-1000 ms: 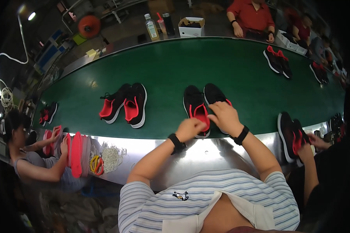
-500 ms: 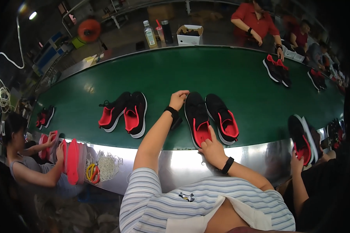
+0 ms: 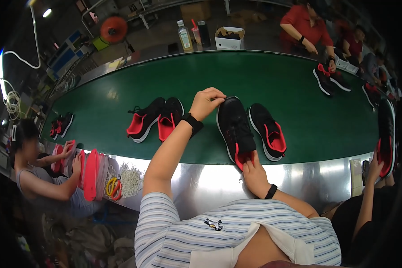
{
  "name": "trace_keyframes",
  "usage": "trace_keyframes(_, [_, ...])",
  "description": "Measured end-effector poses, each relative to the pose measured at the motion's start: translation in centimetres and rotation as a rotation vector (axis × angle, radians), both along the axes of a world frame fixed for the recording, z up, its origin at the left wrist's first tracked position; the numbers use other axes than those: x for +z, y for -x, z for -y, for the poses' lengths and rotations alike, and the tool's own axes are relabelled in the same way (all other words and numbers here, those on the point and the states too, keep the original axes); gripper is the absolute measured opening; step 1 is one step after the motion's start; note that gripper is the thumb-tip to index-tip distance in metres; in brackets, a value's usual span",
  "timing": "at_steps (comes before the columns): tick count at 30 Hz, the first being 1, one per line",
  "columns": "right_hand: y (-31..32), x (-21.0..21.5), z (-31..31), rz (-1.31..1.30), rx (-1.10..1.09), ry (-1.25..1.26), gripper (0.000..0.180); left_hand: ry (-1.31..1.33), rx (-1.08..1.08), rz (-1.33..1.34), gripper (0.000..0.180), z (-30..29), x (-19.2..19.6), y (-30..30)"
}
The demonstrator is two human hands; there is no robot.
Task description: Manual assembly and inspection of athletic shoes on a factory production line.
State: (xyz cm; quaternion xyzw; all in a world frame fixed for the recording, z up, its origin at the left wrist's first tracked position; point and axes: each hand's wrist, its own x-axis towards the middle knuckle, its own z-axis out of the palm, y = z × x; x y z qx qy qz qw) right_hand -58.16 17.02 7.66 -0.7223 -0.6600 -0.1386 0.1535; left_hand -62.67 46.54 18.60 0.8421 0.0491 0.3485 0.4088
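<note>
A black sneaker (image 3: 233, 120) with red lining and a white sole lies between my hands, its toe pointing away from me. My left hand (image 3: 205, 103) pinches the tip of its toe, thumb and fingers closed there. At the heel end, my right hand (image 3: 256, 179) grips the collar, some fingertips hidden inside the red opening. The matching sneaker (image 3: 261, 123) stands just to the right on the green belt, untouched. Left of my forearm sits another pair of sneakers (image 3: 145, 118), partly covered by my left wrist.
The green belt (image 3: 219, 71) runs across, with a steel edge (image 3: 201, 183) on my side. At left a person handles red insoles (image 3: 91, 174) beside scissors (image 3: 116, 187) and white laces (image 3: 131, 181). At right a person holds a sneaker (image 3: 386, 138). Across stand a box (image 3: 229, 39) and bottle (image 3: 184, 35).
My left hand has closed on the sneaker's toe, and the shoe appears slightly lifted and tilted. My right fingers have shifted at its heel. The right-hand neighbour's sneaker has moved outward. The view has shifted slightly.
</note>
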Motion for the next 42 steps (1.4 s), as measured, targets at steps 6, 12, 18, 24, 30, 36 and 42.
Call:
trace_keyframes(6, [0.4,0.0,0.2,0.004,-0.006,-0.017,0.016,-0.514,0.162,0.049,0.004,1.1,0.2,0.0])
trace_keyframes(12, [0.1,-0.1,0.4,0.038,0.000,-0.017,0.020,-0.531,0.253,0.097,0.003,1.5,-0.8,-0.3])
trace_keyframes(18, [0.3,-0.7,1.0,0.087,-0.045,-0.081,0.020,0.488,0.111,0.022,0.012,1.2,-0.6,-1.5])
trace_keyframes(24, [-1.0,0.2,-0.2,-0.074,-0.140,0.043,0.018,0.406,0.301,-0.103,0.021,-1.7,-4.3,-2.1])
trace_keyframes(30, [-4.8,2.9,-1.5,-0.128,0.002,0.214,0.017,0.133,0.538,-0.128,0.015,-2.2,-6.2,-1.2])
trace_keyframes(36, [-8.3,9.3,-8.2,-0.499,-0.036,0.341,0.022,0.063,0.453,-0.340,0.023,-2.9,-6.7,2.1])
trace_keyframes(42, [-13.1,1.5,-16.5,-0.323,-0.129,0.286,0.033,0.099,0.235,-0.396,0.028,-0.4,-9.0,1.5])
